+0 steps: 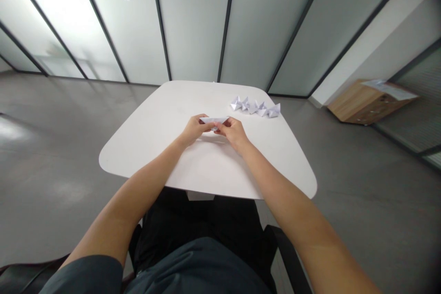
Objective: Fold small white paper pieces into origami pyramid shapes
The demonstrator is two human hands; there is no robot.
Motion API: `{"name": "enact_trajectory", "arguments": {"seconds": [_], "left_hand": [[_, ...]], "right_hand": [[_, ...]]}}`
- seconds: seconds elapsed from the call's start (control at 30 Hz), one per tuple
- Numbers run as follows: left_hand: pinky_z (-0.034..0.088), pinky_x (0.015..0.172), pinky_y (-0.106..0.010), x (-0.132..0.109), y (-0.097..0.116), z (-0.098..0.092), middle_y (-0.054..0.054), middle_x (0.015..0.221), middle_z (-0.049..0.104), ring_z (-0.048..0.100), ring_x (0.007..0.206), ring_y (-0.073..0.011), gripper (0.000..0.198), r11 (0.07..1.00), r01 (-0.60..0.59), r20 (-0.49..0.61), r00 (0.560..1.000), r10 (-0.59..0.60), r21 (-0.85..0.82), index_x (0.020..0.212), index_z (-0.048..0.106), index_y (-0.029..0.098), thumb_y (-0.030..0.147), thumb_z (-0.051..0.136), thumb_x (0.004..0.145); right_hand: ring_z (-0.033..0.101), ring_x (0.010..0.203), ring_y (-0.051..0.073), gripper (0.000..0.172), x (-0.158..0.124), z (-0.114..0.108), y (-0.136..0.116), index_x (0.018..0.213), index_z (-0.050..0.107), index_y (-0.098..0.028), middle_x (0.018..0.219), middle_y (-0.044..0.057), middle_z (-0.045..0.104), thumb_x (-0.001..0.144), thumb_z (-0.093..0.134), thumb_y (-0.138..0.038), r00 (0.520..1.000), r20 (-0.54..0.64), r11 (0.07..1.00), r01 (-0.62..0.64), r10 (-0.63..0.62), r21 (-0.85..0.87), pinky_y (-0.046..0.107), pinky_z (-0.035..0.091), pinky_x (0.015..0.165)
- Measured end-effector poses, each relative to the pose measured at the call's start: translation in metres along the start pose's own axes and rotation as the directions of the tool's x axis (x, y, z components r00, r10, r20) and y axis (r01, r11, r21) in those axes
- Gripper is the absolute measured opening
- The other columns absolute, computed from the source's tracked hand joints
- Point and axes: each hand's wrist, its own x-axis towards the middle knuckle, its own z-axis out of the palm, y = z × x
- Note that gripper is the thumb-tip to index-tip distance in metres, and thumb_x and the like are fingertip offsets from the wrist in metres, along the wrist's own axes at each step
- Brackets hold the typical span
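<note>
A small folded piece of white paper (211, 120) is held up just above the middle of the white table. My left hand (195, 129) pinches its left end, fingers behind and thumb in front. At the other end my right hand (234, 132) grips it too, with the thumb pressed near the paper's lower middle. The paper's upper edge is long and straight; the fingers hide part of its lower side. Beyond my right hand, several folded white paper shapes (253, 107) with pointed tips stand in a row close together.
The white table (144, 142) has rounded corners, and its near edge lies just in front of my lap. Frosted glass panels (193, 18) rise behind it. A brown cardboard box (358, 101) sits on the grey floor at the right. A chair armrest (287, 257) is beside me.
</note>
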Motion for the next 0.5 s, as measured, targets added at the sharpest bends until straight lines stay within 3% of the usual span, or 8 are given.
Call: {"name": "enact_trajectory", "arguments": {"seconds": [0.13, 0.27, 0.5], "left_hand": [[0.051, 0.072, -0.024, -0.0015, 0.0042, 0.0051, -0.002, 0.080, 0.068, 0.064, 0.074, -0.0109, 0.044, 0.993, 0.071, 0.006, 0.997, -0.071, -0.098, 0.089, 0.067, 0.013, 0.042, 0.091, 0.068], [0.051, 0.074, -0.023, -0.0010, 0.0049, 0.0056, -0.003, 0.084, 0.070, 0.064, 0.075, -0.0103, 0.047, 0.983, 0.108, 0.035, 0.994, -0.104, -0.151, 0.099, 0.070, 0.015, 0.050, 0.086, 0.074], [0.044, 0.064, -0.024, 0.0035, -0.0011, -0.0021, -0.003, 0.073, 0.069, 0.058, 0.066, -0.0106, 0.038, 0.999, -0.010, -0.052, 0.999, 0.012, 0.038, 0.086, 0.075, 0.014, 0.048, 0.085, 0.073]], "right_hand": [[0.069, 0.073, 0.016, 0.045, 0.0000, -0.0019, -0.0022, 0.082, 0.066, -0.017, 0.075, 0.000, 0.068, 0.064, 0.098, -0.044, 1.000, -0.004, 1.000, 0.019, -0.019, -0.020, 0.031, 0.068, 0.073], [0.069, 0.072, 0.016, 0.046, 0.0013, -0.0038, -0.0026, 0.080, 0.066, -0.016, 0.075, 0.000, 0.068, 0.062, 0.099, -0.043, 1.000, -0.009, 1.000, 0.016, -0.016, 0.008, 0.032, 0.068, 0.072], [0.068, 0.074, 0.017, 0.043, 0.0012, -0.0061, -0.0010, 0.084, 0.069, -0.016, 0.083, 0.003, 0.072, 0.065, 0.098, -0.042, 0.996, 0.049, 0.998, -0.068, 0.068, -0.004, 0.030, 0.066, 0.066]]}}
